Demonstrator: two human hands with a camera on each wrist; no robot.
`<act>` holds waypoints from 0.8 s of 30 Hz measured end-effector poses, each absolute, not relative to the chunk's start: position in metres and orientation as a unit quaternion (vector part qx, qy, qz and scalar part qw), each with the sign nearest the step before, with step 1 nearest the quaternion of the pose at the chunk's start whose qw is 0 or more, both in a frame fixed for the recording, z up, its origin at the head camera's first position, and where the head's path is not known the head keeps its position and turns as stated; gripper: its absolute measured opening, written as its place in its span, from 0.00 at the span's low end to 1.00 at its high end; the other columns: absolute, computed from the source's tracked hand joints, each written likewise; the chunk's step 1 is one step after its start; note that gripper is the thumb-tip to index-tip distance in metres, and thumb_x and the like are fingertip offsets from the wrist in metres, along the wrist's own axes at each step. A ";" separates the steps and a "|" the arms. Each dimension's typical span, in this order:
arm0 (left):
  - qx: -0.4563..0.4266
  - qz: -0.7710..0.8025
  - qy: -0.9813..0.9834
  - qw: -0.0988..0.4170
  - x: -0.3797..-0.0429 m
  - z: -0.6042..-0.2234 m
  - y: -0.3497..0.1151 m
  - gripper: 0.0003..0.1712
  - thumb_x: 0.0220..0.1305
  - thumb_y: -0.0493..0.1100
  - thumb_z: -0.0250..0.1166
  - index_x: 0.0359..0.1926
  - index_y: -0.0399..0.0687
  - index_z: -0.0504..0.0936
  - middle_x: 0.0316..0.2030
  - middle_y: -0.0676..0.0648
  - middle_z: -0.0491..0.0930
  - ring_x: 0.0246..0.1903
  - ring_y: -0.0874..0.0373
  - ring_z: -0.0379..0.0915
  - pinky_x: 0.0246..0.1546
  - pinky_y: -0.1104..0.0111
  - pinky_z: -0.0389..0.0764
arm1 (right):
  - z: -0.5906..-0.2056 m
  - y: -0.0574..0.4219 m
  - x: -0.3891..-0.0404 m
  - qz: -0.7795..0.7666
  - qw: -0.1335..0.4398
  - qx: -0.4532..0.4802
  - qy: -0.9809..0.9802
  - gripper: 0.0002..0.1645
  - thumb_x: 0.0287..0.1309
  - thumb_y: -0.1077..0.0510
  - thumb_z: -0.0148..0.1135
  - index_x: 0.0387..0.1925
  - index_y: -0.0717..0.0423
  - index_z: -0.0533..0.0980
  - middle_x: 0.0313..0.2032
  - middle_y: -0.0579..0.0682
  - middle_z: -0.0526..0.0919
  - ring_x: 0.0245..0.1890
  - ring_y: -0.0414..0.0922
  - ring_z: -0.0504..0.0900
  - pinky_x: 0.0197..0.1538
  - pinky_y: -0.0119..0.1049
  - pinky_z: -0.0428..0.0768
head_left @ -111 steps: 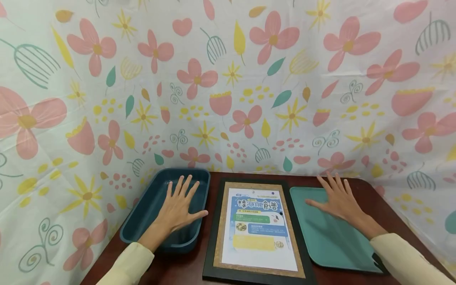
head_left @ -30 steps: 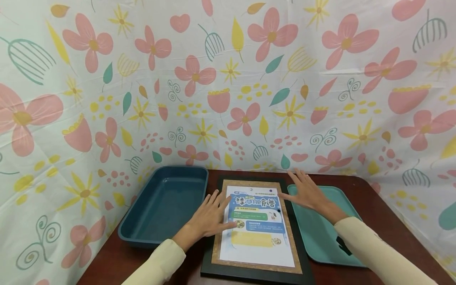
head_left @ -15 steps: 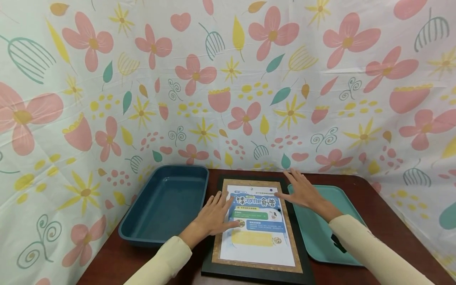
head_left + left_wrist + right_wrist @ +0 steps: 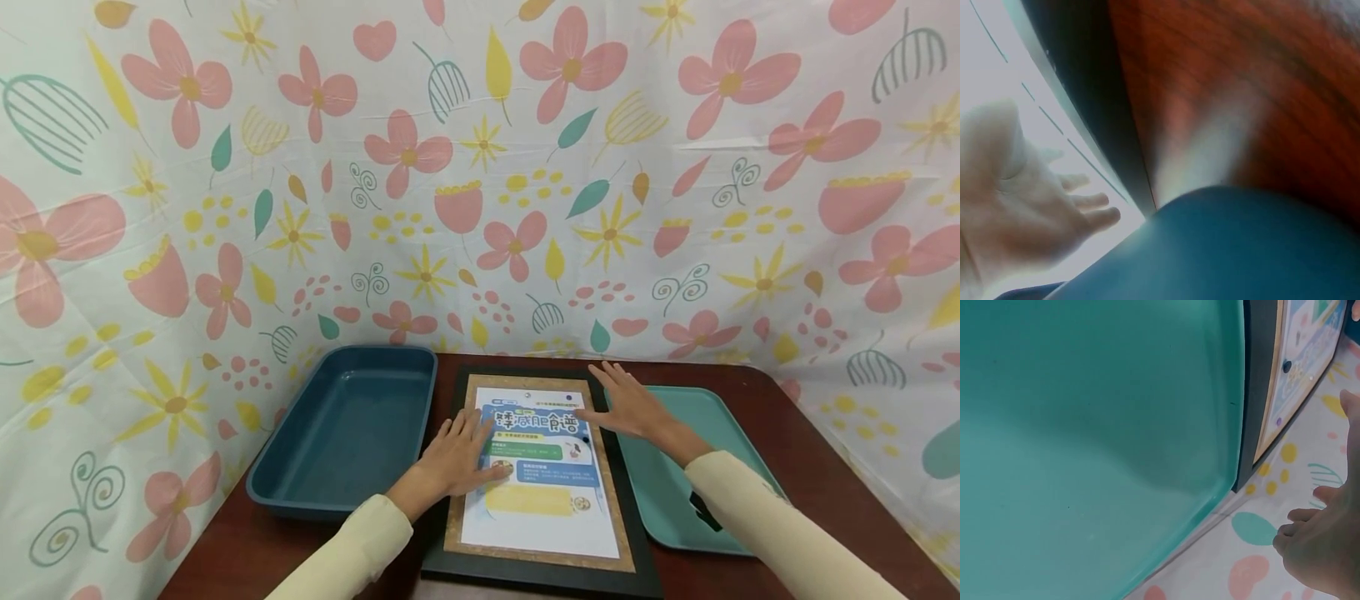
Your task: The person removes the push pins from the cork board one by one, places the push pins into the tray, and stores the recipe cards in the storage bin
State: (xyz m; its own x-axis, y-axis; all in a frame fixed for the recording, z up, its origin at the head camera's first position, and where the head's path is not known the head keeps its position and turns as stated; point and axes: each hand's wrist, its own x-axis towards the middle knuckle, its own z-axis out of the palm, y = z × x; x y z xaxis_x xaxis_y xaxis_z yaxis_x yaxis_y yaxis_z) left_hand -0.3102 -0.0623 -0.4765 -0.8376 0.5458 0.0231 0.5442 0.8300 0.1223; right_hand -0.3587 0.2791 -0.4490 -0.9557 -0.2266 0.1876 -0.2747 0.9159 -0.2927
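Black-framed poster (image 4: 542, 477), lying on the bench (image 4: 225, 546), running lengthwise front to back; extending rightward from left hand (image 4: 452, 463), apparently nearer, and leftward from right hand (image 4: 632, 408), with fingers (image 4: 459, 427) straight, thumbs apart, gripping nothing.

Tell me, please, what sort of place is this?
Probably an improvised indoor workspace: a reddish-brown table, a flowered cloth hanging behind it, and a framed board lying on top. The room beyond cannot be seen.
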 end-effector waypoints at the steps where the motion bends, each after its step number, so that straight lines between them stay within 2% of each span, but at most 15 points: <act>1: 0.284 0.064 0.957 0.012 -0.310 -0.477 -0.062 0.52 0.73 0.74 0.51 0.83 0.46 0.54 0.82 0.37 0.47 0.80 0.38 0.42 0.76 0.42 0.53 | -0.450 0.278 -0.359 0.161 0.074 0.130 -0.976 0.64 0.56 0.29 0.72 0.80 0.62 0.58 0.78 0.71 0.52 0.77 0.72 0.49 0.68 0.76 0.57; 14: 0.266 0.055 0.961 0.044 -0.311 -0.483 -0.062 0.53 0.71 0.77 0.49 0.83 0.49 0.53 0.82 0.39 0.47 0.80 0.39 0.43 0.75 0.45 0.56 | -0.459 0.269 -0.360 0.160 0.059 0.133 -0.976 0.63 0.58 0.29 0.70 0.79 0.63 0.58 0.78 0.71 0.54 0.77 0.72 0.51 0.68 0.75 0.58; 24: 0.260 0.071 0.962 0.052 -0.309 -0.478 -0.064 0.52 0.71 0.77 0.51 0.83 0.51 0.55 0.81 0.38 0.47 0.80 0.36 0.43 0.75 0.46 0.57 | -0.463 0.263 -0.363 0.157 0.054 0.140 -0.976 0.63 0.57 0.29 0.70 0.79 0.63 0.58 0.77 0.70 0.56 0.77 0.72 0.52 0.70 0.74 0.57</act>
State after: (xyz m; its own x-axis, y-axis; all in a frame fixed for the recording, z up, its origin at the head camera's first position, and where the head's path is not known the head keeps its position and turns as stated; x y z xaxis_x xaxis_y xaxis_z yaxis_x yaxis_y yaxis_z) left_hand -0.3089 -0.0645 -0.4781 -0.8593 0.5075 -0.0634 0.4927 0.8547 0.1636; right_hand -0.3631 0.2630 -0.4630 -0.9552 -0.2557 0.1488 -0.2895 0.9118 -0.2912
